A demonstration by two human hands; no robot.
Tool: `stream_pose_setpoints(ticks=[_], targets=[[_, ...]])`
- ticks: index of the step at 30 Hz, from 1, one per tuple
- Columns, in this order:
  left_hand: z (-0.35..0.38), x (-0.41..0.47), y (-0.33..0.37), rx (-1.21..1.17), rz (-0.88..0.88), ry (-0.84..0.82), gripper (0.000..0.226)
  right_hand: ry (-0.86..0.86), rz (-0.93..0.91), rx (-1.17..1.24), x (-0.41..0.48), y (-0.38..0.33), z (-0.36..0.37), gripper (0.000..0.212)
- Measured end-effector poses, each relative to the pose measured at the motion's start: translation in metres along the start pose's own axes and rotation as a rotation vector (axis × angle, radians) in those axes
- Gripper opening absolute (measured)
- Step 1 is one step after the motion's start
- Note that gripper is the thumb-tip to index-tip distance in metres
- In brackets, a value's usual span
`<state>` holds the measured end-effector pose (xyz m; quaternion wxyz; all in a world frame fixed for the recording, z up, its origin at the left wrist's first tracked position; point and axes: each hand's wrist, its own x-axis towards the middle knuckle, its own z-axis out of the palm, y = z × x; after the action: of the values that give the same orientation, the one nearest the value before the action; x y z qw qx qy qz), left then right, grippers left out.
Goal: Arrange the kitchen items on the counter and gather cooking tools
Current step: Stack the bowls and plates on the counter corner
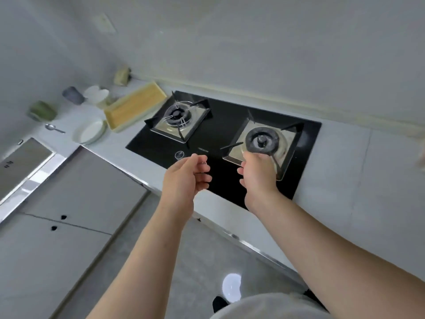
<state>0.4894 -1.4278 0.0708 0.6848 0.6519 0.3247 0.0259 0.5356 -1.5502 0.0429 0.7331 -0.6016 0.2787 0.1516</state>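
Note:
Both my hands hover over the front of a black glass gas hob [227, 120]. My left hand [187, 178] is near the hob's front edge by a round control [179, 155], fingers loosely curled with nothing in them. My right hand [258, 174] is over the front corner of the right burner [262, 139], back facing up, fingers loosely bent, and nothing shows in it. On the counter to the left lie a yellow tray [135, 107], a white oval dish [89, 134], a metal spoon [54, 128], a green cup [41, 110], a grey cup [73, 95] and a white bowl [96, 94].
The left burner [178, 116] has a bare metal pan support. A pale object [122, 75] sits in the back corner by the wall. A sink [20, 162] lies at the far left. Grey cabinet doors [76, 203] run below the white counter [368, 180].

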Motion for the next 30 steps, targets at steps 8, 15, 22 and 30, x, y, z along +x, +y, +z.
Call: stream_pose_setpoints(ticks=[8,15,22,30], targets=[[-0.192,0.02,0.007,-0.137,0.042,0.153,0.022,-0.201,-0.009,-0.115,-0.09,0.047,0.173,0.006],[-0.324,0.04,0.005,-0.281,0.058,0.352,0.019,-0.401,-0.006,-0.242,-0.13,0.088,0.3,0.008],[-0.414,0.086,0.005,-0.341,0.023,0.514,0.022,-0.51,0.05,-0.351,-0.118,0.127,0.418,0.007],[-0.506,0.16,0.044,-0.348,0.0,0.708,0.023,-0.676,0.088,-0.431,-0.093,0.122,0.563,0.01]])
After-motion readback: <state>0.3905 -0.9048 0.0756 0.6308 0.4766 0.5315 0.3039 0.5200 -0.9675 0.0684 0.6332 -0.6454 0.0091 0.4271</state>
